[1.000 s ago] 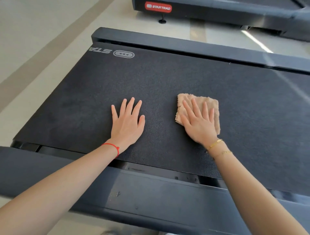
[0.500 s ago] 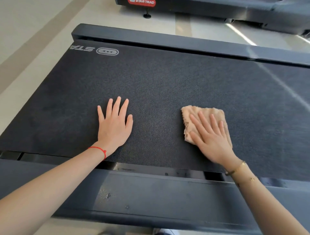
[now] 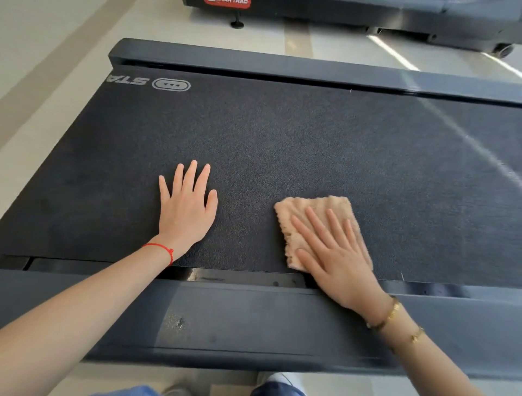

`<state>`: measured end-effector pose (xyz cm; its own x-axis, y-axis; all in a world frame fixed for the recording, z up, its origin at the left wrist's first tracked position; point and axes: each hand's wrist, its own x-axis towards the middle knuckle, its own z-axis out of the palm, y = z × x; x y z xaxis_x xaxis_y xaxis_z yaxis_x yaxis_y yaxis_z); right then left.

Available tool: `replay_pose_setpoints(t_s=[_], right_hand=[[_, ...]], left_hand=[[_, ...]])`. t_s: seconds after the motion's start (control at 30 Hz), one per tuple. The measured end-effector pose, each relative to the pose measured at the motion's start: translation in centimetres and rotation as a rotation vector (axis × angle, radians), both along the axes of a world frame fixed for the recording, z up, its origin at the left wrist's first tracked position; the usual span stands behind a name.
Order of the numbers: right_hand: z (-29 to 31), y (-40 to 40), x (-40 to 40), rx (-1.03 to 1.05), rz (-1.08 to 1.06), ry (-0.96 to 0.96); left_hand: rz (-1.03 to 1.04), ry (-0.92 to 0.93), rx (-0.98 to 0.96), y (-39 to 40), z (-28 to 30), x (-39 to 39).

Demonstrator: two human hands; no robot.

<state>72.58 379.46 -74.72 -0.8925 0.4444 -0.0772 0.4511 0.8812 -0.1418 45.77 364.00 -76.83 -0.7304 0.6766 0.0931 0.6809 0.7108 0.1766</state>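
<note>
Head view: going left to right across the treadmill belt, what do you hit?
Left hand flat on the belt → tan cloth, with the right hand pressed flat on it.

The right hand (image 3: 337, 255) covers the near right part of the cloth (image 3: 310, 210). Right of that hand the treadmill belt (image 3: 282, 135) runs off the picture's edge, smeared. Far beyond the left hand (image 3: 186, 210), a red label (image 3: 227, 2) is cut by the top edge, its lettering blurred.
</note>
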Motion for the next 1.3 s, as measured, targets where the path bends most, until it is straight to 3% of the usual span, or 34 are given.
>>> replay_pose_setpoints(t_s=[0.13,0.27,0.43,0.6,0.8,1.0,1.17,1.3], right_hand=[[0.1,5.0,0.2,-0.043,-0.221,-0.018],[-0.4,8.6,-5.4,-0.071,-0.380,-0.003],[-0.3,5.4,-11.2,-0.068,-0.160,-0.009],[-0.8,2.0,-8.5,-0.044,0.131,0.041],[-0.6,8.9,-7.3,-0.063,-0.053,0.007],[-0.3,13.7,-15.6,-0.104,-0.277,-0.044],[0.1,9.4,-22.2,-0.098,-0.082,-0.056],[-0.7,5.9,-20.4,-0.062,0.138,-0.001]], left_hand=[[0.002,-0.001,0.009,0.1,0.0,0.2],[0.007,-0.001,-0.003,0.2,-0.1,0.3],[0.002,-0.008,0.003,0.1,-0.1,0.2],[-0.001,-0.017,0.003,0.0,-0.1,0.1],[0.002,-0.018,-0.016,0.1,0.1,0.2],[0.022,0.005,-0.025,0.4,0.1,0.6],[0.034,0.018,-0.043,0.5,0.2,0.6],[0.023,0.013,-0.049,0.3,0.2,0.4]])
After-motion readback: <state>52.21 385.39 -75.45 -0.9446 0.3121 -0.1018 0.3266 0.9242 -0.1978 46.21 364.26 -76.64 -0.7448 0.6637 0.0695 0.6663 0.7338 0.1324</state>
